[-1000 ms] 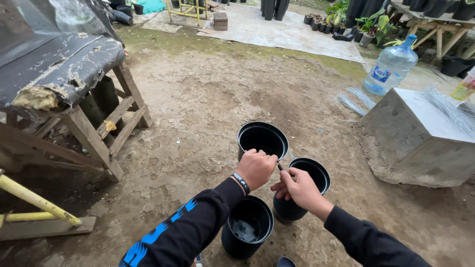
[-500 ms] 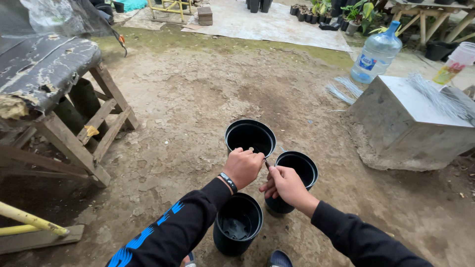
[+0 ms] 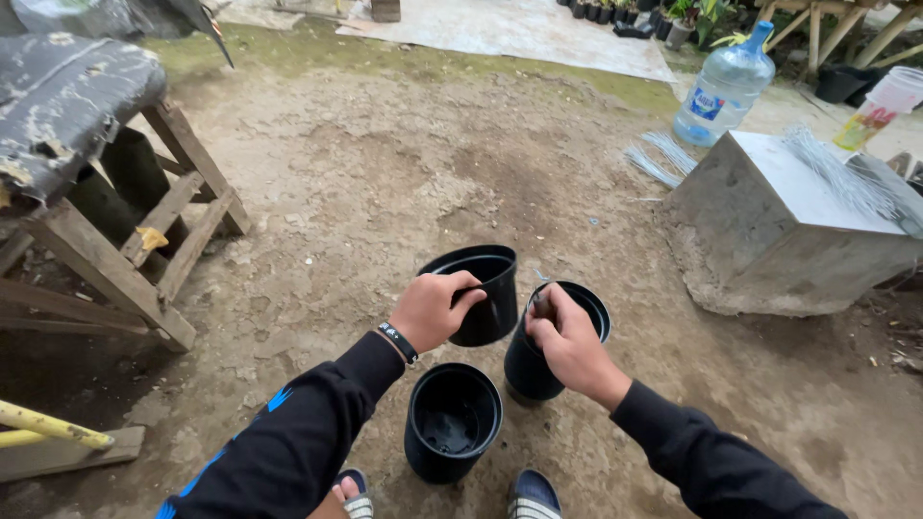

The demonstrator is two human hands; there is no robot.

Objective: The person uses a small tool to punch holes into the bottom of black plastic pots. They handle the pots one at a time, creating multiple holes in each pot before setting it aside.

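Empty black pot [image 3: 452, 423] on the dirt nearest the feet, just beyond it right hand [image 3: 567, 341] closed on a small tool at a second pot's [image 3: 538, 360] rim, left hand [image 3: 433, 309] gripping a tilted third pot [image 3: 486, 288], concrete block [image 3: 788, 231] and water jug [image 3: 723, 86] farther right.

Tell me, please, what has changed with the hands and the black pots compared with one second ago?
The left hand now grips the rim of the far pot and has tipped it off the ground; earlier that pot stood upright with the hand only at its edge. The right hand stays at the rim of the right pot, holding something small. The near pot has not moved.
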